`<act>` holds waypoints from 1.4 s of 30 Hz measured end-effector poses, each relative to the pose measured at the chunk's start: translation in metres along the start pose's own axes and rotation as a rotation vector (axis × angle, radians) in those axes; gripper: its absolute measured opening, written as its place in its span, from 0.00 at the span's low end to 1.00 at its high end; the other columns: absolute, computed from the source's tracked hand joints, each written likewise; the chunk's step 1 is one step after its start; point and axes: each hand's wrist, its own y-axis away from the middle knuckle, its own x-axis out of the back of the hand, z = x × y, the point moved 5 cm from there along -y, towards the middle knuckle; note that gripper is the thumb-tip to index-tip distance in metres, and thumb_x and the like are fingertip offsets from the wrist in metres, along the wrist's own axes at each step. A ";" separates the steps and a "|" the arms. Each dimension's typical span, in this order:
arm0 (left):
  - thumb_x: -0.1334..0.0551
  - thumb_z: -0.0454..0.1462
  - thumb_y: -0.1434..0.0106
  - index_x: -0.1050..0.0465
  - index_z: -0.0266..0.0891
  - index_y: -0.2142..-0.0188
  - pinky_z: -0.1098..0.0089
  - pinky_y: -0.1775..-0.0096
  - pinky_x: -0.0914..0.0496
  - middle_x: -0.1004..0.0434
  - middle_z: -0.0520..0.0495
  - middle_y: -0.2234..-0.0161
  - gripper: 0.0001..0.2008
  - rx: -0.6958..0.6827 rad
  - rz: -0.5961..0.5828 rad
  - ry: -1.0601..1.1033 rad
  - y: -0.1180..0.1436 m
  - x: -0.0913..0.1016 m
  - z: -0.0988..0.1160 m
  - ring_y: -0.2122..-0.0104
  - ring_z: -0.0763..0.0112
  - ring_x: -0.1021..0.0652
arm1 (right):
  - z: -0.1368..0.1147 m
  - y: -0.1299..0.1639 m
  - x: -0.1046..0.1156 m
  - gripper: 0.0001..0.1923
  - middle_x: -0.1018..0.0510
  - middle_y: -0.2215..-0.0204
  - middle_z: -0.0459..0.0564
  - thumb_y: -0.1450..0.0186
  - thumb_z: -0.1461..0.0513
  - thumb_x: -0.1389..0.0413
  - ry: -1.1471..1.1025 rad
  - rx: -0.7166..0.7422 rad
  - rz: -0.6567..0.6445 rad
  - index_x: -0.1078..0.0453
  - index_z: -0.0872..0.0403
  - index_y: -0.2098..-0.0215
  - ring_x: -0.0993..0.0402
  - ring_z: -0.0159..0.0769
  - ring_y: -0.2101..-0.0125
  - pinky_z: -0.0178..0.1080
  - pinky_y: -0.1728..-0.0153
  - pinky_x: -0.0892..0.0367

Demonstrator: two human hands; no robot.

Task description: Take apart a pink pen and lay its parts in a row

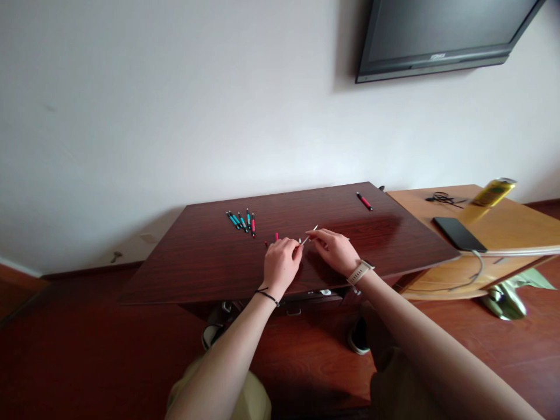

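Note:
Over the front of the dark wooden table (210, 251), my two hands are close together. Between them slants a thin, pale stick, which looks like a pen refill (307, 238). My left hand (282, 262) is closed, with thumb and forefinger pinched at its lower end. The fingers of my right hand (335, 249) are also closed on it, higher up. Just beyond my left hand lies a red pen part (276, 236), partly hidden by the hand. A small white piece near the fingertips is too small to name.
Several teal pens (238, 220) and a red pen (253, 225) lie at the table's back left. Another red pen (364, 201) is at back right. A wooden cabinet (534, 219) alongside bears a phone (459, 234), a black cable (444, 199) and a yellow can (494, 192).

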 end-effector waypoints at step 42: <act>0.41 0.44 0.23 0.24 0.42 0.43 0.56 0.43 0.30 0.22 0.44 0.41 0.15 -0.292 -0.291 0.030 0.007 -0.034 0.047 0.43 0.57 0.26 | 0.051 -0.011 -0.010 0.16 0.18 0.53 0.53 0.28 0.67 0.45 0.277 -0.101 -0.121 0.18 0.52 0.50 0.26 0.43 0.51 0.42 0.43 0.31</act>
